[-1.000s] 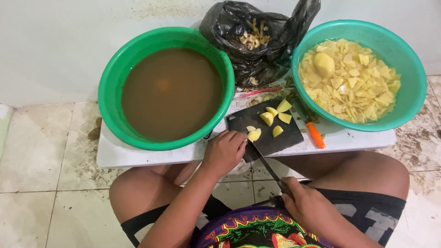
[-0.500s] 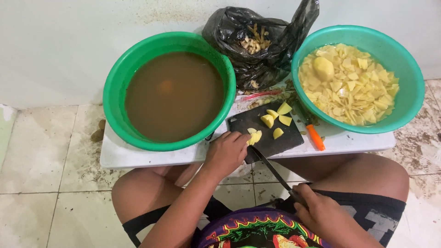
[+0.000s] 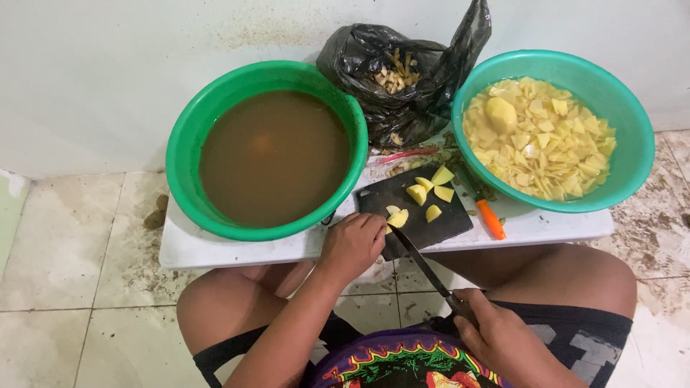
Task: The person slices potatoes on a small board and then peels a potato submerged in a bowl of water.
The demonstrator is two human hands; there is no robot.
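My left hand (image 3: pixel 352 246) rests at the near left corner of a small black cutting board (image 3: pixel 415 210) and pinches a yellow potato piece (image 3: pixel 397 219). My right hand (image 3: pixel 496 336) sits low over my lap and grips a dark-handled knife (image 3: pixel 422 263). Its thin blade points up toward the piece under my left fingers. Several cut potato chunks (image 3: pixel 431 190) lie on the board's far half.
A green basin of murky brown water (image 3: pixel 269 147) stands on the left of a low white table (image 3: pixel 215 248). A second green basin (image 3: pixel 550 129) on the right holds cut potato slices. A black bag of peelings (image 3: pixel 399 79) sits between them. An orange-handled peeler (image 3: pixel 490 218) lies beside the board.
The knife tip has come closer to the potato piece at my left fingers. The view has shifted slightly; both hands stay about where they were.
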